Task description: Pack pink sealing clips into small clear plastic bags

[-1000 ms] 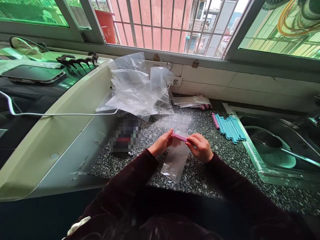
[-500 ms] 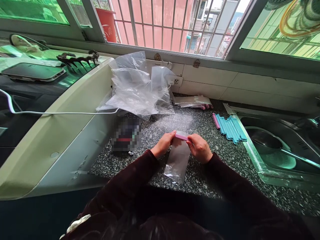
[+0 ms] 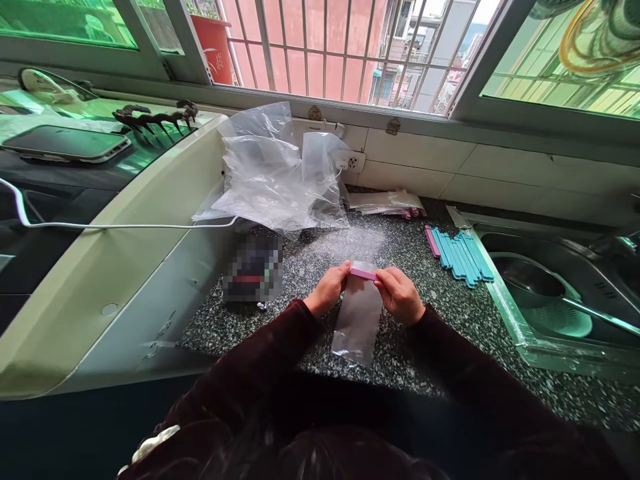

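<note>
A pink bag sealing clip (image 3: 363, 271) lies across the upper end of a clear plastic bag (image 3: 356, 327). My left hand (image 3: 327, 288) pinches the clip's left end between thumb and finger. On the right end, my right hand (image 3: 400, 295) is closed in the same way. The bag hangs down from the clip above the speckled counter (image 3: 300, 333), and a short strip of it shows beyond the clip. To the right lies a row of blue sealing clips (image 3: 460, 257), with a pink clip (image 3: 433, 242) at its left end.
A heap of clear plastic bags (image 3: 280, 173) lies at the back left. Near the wall is a stack of bags with pink clips (image 3: 387, 203). A sink (image 3: 520, 333) with a pan (image 3: 530, 277) stands right. A white cable (image 3: 125, 227) crosses the left side; a pixelated dark object (image 3: 253, 270) sits left.
The bag's lower end has swung slightly to the right and hangs straighter. Both hands keep hold of the clip's ends, with the right fingers shifted a little.
</note>
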### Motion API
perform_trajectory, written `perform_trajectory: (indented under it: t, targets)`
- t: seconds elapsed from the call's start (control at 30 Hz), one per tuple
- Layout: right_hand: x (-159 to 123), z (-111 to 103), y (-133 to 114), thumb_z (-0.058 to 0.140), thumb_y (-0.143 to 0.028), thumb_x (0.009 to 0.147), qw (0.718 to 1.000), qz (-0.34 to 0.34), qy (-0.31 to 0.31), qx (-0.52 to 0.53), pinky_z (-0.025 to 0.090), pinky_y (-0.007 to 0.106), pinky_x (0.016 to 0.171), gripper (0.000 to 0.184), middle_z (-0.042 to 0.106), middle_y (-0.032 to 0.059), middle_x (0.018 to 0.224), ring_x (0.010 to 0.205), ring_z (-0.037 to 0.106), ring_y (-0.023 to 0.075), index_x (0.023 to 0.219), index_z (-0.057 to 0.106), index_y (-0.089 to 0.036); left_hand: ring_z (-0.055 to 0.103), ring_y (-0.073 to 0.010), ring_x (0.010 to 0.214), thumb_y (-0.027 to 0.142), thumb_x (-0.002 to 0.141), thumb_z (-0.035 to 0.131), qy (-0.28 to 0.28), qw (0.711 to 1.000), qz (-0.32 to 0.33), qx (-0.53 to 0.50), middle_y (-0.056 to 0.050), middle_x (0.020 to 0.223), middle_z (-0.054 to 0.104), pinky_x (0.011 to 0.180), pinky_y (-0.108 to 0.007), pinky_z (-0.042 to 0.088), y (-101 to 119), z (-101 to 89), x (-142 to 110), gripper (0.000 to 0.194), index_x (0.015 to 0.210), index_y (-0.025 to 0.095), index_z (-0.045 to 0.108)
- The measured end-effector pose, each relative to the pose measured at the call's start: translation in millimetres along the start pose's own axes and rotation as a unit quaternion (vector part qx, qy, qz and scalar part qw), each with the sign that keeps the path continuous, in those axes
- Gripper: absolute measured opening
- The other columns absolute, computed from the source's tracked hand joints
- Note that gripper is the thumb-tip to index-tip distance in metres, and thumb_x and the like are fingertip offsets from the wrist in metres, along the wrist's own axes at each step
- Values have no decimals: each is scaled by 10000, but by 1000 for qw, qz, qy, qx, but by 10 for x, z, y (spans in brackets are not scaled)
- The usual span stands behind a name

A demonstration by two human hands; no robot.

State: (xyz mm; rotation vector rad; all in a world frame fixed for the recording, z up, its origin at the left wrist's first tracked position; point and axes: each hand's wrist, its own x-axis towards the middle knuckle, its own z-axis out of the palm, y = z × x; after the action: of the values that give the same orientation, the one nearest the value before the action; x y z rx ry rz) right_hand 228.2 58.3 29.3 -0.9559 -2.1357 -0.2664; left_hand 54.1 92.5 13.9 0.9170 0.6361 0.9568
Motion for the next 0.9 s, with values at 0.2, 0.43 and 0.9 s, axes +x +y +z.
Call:
perform_trajectory:
  t: [0.2, 0.43, 0.9]
  targets:
    - [16, -13, -18, 438, -168, 879, 1000, -5, 18, -3, 480, 289, 633, 167, 564, 72, 772, 706, 516, 171, 1007, 545, -156, 539, -127, 518, 518, 727, 596, 4, 999, -17, -41, -48, 573, 633, 548, -242, 399, 33, 49, -18, 439, 617, 95, 628]
    - [36, -31, -23, 442, -167, 875, 1000, -8, 25, -10, 457, 297, 630, 181, 565, 75, 775, 711, 512, 177, 1010, 562, -157, 574, -138, 523, 431, 748, 613, 23, 993, -40, -109, -52, 580, 649, 551, -245, 441, 81, 125, -32, 358, 640, 91, 641]
    - [43, -42, -35, 458, -150, 864, 999, -11, 38, -13, 454, 303, 649, 187, 581, 76, 773, 712, 507, 177, 1018, 565, -151, 606, -166, 567, 388, 800, 560, 27, 988, -64, -136, -62, 577, 653, 593, -265, 459, 129, 177, -60, 344, 666, 86, 653]
